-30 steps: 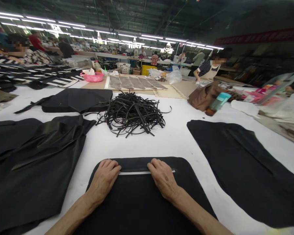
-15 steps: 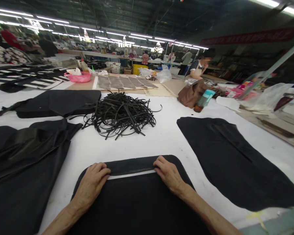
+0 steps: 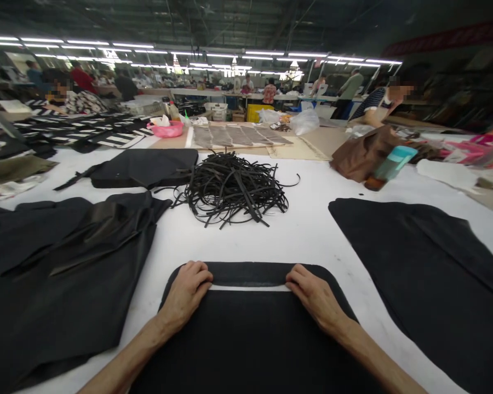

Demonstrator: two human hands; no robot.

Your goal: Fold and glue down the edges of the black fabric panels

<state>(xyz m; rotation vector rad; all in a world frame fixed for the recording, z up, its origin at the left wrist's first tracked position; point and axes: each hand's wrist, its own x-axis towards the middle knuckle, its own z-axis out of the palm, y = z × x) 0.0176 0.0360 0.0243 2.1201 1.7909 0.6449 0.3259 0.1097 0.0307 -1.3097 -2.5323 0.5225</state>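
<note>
A black rounded fabric panel [image 3: 250, 334] lies in front of me on the white table [image 3: 296, 235]. A narrow white slot [image 3: 250, 287] runs across it near the far edge. My left hand [image 3: 185, 298] rests at the slot's left end, fingers curled down onto the fabric. My right hand [image 3: 317, 298] presses at the slot's right end, fingers curled too. Both hands pinch the black strip [image 3: 248, 275] beyond the slot.
A heap of black strips [image 3: 234, 189] lies beyond the panel. Black fabric pieces lie at left [image 3: 66, 262], right [image 3: 427, 273] and far left [image 3: 143, 167]. A brown bag [image 3: 363, 153] with a teal bottle [image 3: 390, 167] and a pink bowl [image 3: 166, 129] stand farther back. Other people work at distant tables.
My hands have slid apart along the slot, the right one farthest, from near the middle toward its ends. The view has swung left and back.
</note>
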